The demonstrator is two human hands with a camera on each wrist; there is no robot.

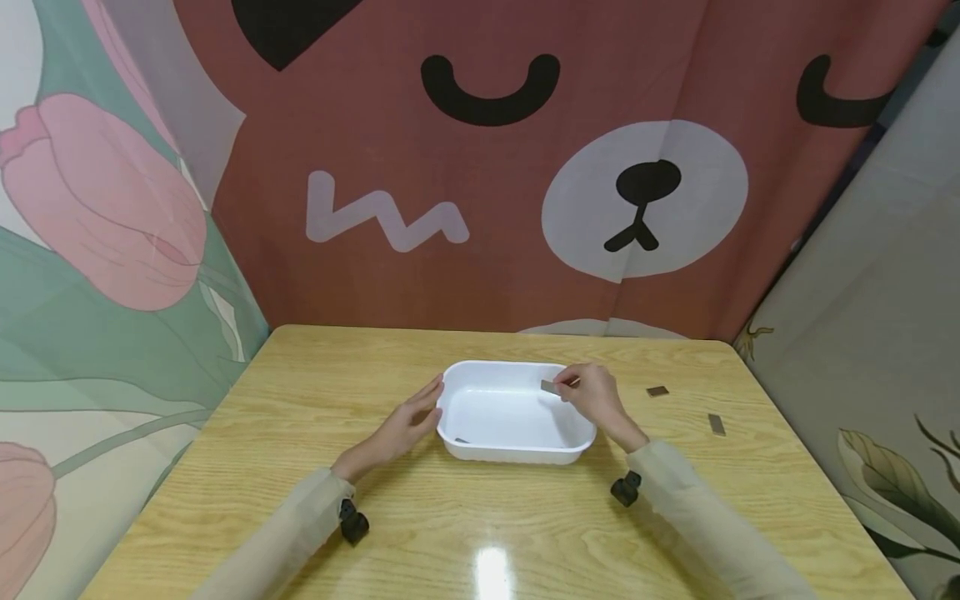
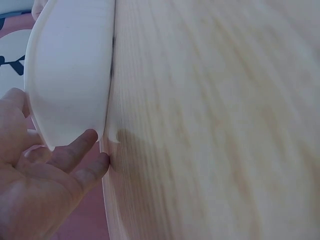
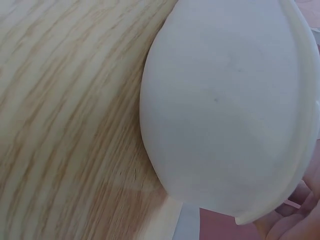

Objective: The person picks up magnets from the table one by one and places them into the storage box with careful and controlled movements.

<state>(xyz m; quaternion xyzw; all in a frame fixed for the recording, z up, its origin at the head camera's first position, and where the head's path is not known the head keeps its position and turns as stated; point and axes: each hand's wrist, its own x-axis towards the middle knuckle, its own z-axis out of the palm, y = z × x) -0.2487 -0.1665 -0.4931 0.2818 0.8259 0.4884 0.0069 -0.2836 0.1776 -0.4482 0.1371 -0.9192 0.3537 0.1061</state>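
A white oblong plastic basin (image 1: 513, 456) stands on the wooden table. Against its left end rests my left hand (image 1: 397, 429), fingers fairly straight; in the left wrist view the fingertips of this hand (image 2: 45, 185) touch the end wall of the basin (image 2: 75, 65). Over the basin's right side, my right hand (image 1: 596, 396) pinches a small flat grey rectangular piece (image 1: 550, 387) between thumb and fingers. Inside, at the near left corner, a dark sliver (image 1: 462, 440) shows, partly hidden by the rim. The right wrist view shows mostly the basin's outer wall (image 3: 225, 110), hiding the held piece.
Two more small flat rectangular pieces lie on the table right of the basin: a dark brownish one (image 1: 657, 391) and a grey one (image 1: 717, 425) nearer the right edge. Printed curtains (image 1: 495, 283) hang behind and at both sides of the table (image 1: 420, 525).
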